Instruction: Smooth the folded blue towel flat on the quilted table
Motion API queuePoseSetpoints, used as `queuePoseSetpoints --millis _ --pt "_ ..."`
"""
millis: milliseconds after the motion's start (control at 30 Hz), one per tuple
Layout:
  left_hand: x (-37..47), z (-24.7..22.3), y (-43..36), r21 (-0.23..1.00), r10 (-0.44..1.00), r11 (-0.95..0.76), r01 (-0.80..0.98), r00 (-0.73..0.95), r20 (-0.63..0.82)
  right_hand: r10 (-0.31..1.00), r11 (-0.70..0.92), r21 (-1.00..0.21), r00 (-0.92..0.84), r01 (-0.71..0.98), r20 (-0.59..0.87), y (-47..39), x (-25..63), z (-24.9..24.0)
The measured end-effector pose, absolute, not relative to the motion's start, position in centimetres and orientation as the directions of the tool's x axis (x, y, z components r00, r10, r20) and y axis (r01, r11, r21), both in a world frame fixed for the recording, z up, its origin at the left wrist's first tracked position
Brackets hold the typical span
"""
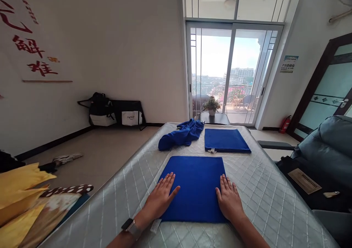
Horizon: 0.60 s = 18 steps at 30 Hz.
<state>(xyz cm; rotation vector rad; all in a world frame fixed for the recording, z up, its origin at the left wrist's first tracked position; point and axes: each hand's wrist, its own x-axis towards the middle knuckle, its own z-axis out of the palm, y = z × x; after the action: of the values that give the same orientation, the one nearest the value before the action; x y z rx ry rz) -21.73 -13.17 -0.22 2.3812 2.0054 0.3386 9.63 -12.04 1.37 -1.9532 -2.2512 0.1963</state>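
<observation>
A flat, folded blue cloth [196, 189] lies directly in front of me on the silver quilted cover [275, 200]. My left hand [162, 192] rests on its left edge, fingers stretched out and thumb apart. On the opposite edge lies my right hand [228, 196], also flat with its fingers extended. A small white tag [155, 226] sticks out at the near left corner of the cloth. Beyond it, to the right, is a second folded blue cloth [227, 140] with a tag at its near edge. A crumpled blue cloth [183, 134] sits at the far left.
Yellow fabric [19, 196] and a brown dotted cloth [68, 191] are at the lower left. A dark armchair [327, 145] stands close on the right. Past the far edge are a potted plant [211, 104] and a sliding glass door [233, 72]. Bags [103, 110] stand by the left wall.
</observation>
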Motion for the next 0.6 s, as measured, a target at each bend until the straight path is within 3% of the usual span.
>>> queuePoseSetpoints --millis 133,367,600 --pt "-24.0 -1.6 -13.6 0.136 0.975 -0.117 0.984 0.088 0.204 0.989 0.145 -0.197 -0.142 0.97 0.031 -12.0 9.6 1.2" --pt "-24.5 -3.1 -13.2 0.1 0.939 -0.191 0.976 0.152 0.308 0.99 0.143 -0.204 -0.139 0.968 0.033 -12.4 9.6 1.7" --pt "-24.6 -2.7 -13.5 0.126 0.944 -0.204 0.971 0.161 0.288 0.989 0.143 -0.152 -0.146 0.978 -0.005 -14.7 9.5 2.3"
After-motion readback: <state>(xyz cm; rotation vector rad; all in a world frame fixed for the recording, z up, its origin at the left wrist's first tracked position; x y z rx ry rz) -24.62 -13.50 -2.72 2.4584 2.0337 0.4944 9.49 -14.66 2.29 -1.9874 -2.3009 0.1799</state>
